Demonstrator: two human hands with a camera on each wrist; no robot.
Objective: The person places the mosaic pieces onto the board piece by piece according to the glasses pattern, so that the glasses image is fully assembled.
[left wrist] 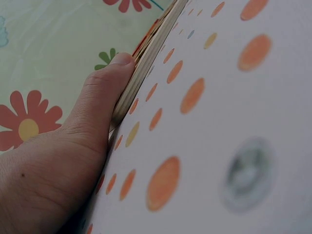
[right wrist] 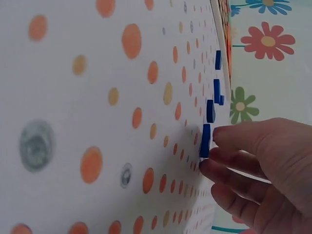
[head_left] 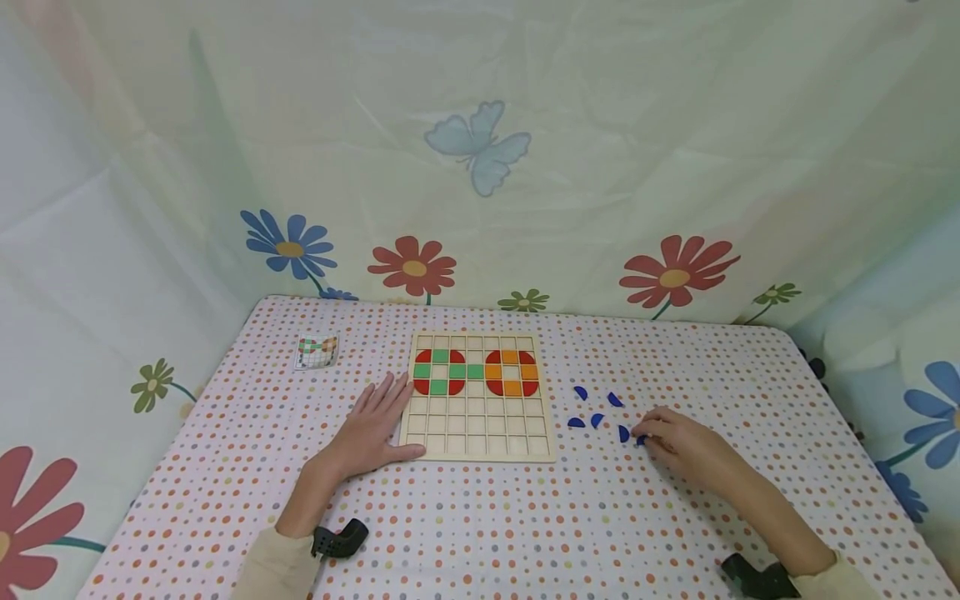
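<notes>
A wooden grid board (head_left: pixel 480 451) lies mid-table, with red quarter-round pieces (head_left: pixel 422 387), green squares (head_left: pixel 475 372) and orange squares (head_left: pixel 512 388) in its upper cells. My left hand (head_left: pixel 367 433) rests flat at its left side, fingers straight, the thumb touching the lower left corner. To the right of the board lie several blue half-round pieces (head_left: pixel 597 421). Over the nearest blue piece (right wrist: pixel 205 140) is my right hand (head_left: pixel 678 446), fingers loosely bent. In the right wrist view thumb and forefinger stand apart beside that piece; whether they touch it is unclear.
A small pattern card (head_left: pixel 317 352) with a coloured grid lies at the table's back left. The dotted tablecloth (head_left: pixel 480 533) covers the table. Behind it hangs a flowered curtain (head_left: pixel 570 225). Dark wrist cameras (head_left: pixel 341 539) are strapped on both arms.
</notes>
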